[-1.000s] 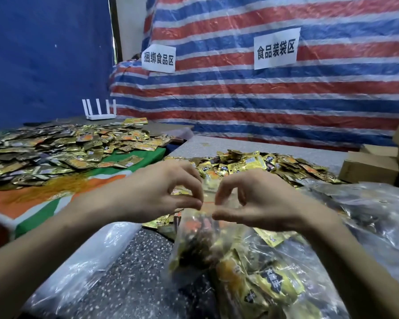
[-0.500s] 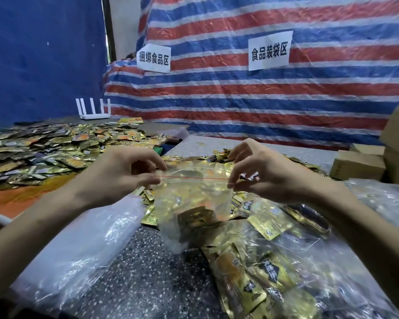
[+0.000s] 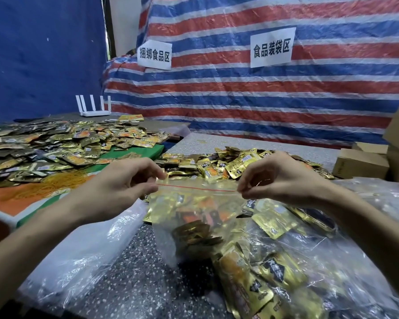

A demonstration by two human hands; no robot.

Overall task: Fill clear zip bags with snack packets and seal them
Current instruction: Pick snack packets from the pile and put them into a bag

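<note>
A clear zip bag [image 3: 198, 217] with a red zip line hangs in front of me, holding several gold snack packets. My left hand [image 3: 122, 185] pinches the bag's top left corner. My right hand [image 3: 279, 178] pinches the top right corner, and the zip line is stretched straight between them. Behind the bag lies a heap of loose gold packets [image 3: 228, 164] on the speckled table [image 3: 134, 272]. Filled clear bags [image 3: 293, 272] lie below and to the right.
A large spread of packets [image 3: 44, 148] covers the green and orange cloth at left, with a white router [image 3: 95, 109] behind. Cardboard boxes [image 3: 364, 164] stand at right. Empty clear plastic [image 3: 78, 261] lies at lower left. A striped tarp [image 3: 263, 88] forms the back wall.
My hands have moved apart from the middle of the zip to its two ends, and the bag has been lifted up so that it hangs stretched between them.
</note>
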